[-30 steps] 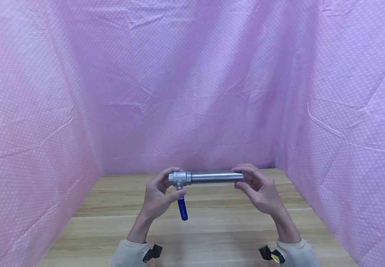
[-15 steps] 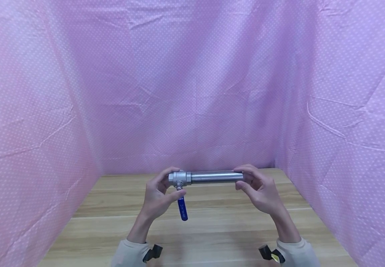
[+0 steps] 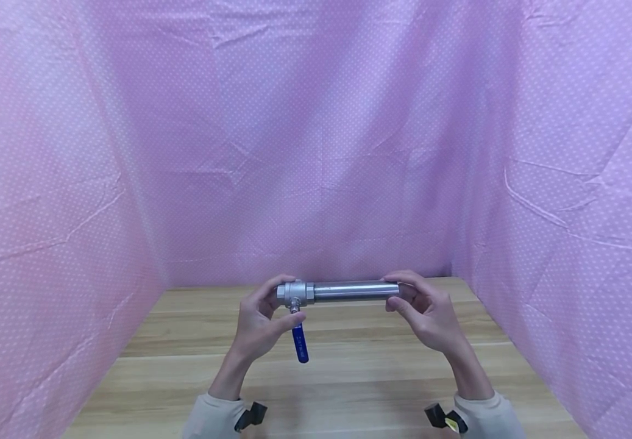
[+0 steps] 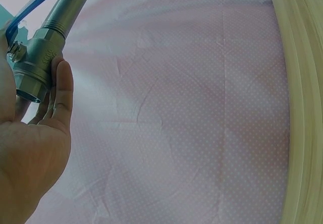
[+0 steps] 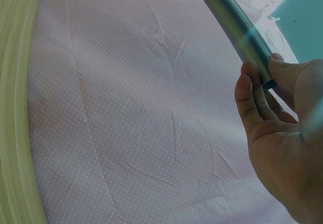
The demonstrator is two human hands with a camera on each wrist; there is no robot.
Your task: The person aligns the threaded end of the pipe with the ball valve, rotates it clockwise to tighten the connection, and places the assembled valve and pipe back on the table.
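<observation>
A silver ball valve (image 3: 295,293) with a blue lever handle (image 3: 300,344) is joined to a smooth metal pipe (image 3: 355,291). Both are held level above the table in the head view, and the handle points down toward the person. My left hand (image 3: 258,323) grips the valve body, its thumb by the base of the handle. Threads (image 4: 54,25) show where the pipe enters the valve in the left wrist view. At the pipe's free end, my right hand (image 3: 431,314) pinches it between thumb and fingers. Some fingers are hidden behind the metal.
Beneath the hands lies a wooden table (image 3: 348,378). Pink dotted cloth (image 3: 316,152) hangs behind it and along both sides. A small dark device (image 3: 252,416) sits at the left wrist, and another dark device (image 3: 445,417) at the right.
Marks on the pipe's surface shift slightly between frames, so the pipe seems to have turned about its length. My right fingers have moved very slightly; the left hand and valve stay in place.
</observation>
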